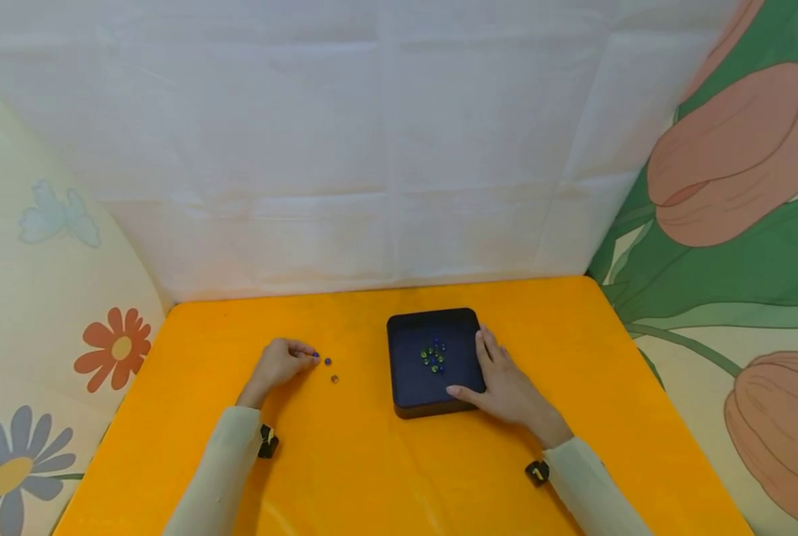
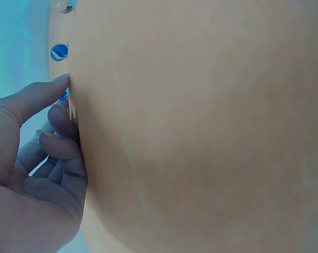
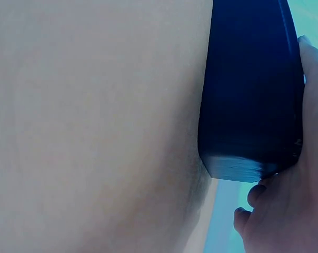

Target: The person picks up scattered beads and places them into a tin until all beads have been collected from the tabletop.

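Between thumb and forefinger, my left hand (image 1: pixel 280 371) pinches a small blue marble (image 2: pixel 64 95) down at the table, its other fingers curled beneath. Just beyond those fingertips lies a second blue marble (image 1: pixel 328 362) with a white swirl. A clear marble (image 1: pixel 335 379), which looks amber against the cloth, rests a little nearer to me. To the right stands a square black tray (image 1: pixel 409 388) with several green and blue marbles (image 1: pixel 433 356) grouped inside. My right hand (image 1: pixel 509 388) holds the tray's right side, thumb over the rim and fingers along the outer wall (image 3: pixel 248 95).
A yellow-orange cloth (image 1: pixel 372 476) covers the table. Behind it hangs a creased white sheet (image 1: pixel 292 149), and flower-printed panels (image 1: pixel 741 283) flank both sides. Each wrist wears a small black device, one of them a numbered block (image 1: pixel 537 473) by the right sleeve.
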`<state>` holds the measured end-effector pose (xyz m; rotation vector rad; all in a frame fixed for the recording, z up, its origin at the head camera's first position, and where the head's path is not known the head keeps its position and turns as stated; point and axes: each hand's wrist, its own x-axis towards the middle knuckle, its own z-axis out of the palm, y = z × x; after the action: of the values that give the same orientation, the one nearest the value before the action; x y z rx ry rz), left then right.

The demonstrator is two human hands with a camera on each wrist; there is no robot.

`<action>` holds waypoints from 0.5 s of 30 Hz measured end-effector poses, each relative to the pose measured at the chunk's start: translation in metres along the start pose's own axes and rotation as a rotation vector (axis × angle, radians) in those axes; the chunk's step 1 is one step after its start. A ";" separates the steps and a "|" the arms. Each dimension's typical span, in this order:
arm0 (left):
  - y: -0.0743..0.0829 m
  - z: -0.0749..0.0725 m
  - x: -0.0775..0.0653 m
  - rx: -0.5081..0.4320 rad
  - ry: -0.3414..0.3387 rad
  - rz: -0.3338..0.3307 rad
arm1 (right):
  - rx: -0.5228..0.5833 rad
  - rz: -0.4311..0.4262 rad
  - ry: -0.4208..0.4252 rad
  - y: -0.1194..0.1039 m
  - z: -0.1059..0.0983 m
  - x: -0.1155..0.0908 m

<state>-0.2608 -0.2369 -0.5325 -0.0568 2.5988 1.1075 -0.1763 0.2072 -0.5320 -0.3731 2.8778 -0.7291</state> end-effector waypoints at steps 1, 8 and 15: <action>0.000 0.000 0.000 -0.001 0.000 0.000 | -0.001 0.000 -0.002 0.000 0.000 0.000; 0.001 -0.001 0.000 -0.012 -0.011 -0.013 | 0.002 -0.002 -0.005 -0.002 -0.001 0.000; 0.002 0.000 -0.001 -0.017 -0.010 -0.017 | -0.001 0.004 -0.012 -0.002 -0.001 0.000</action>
<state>-0.2604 -0.2358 -0.5311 -0.0769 2.5753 1.1212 -0.1757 0.2060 -0.5299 -0.3697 2.8672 -0.7228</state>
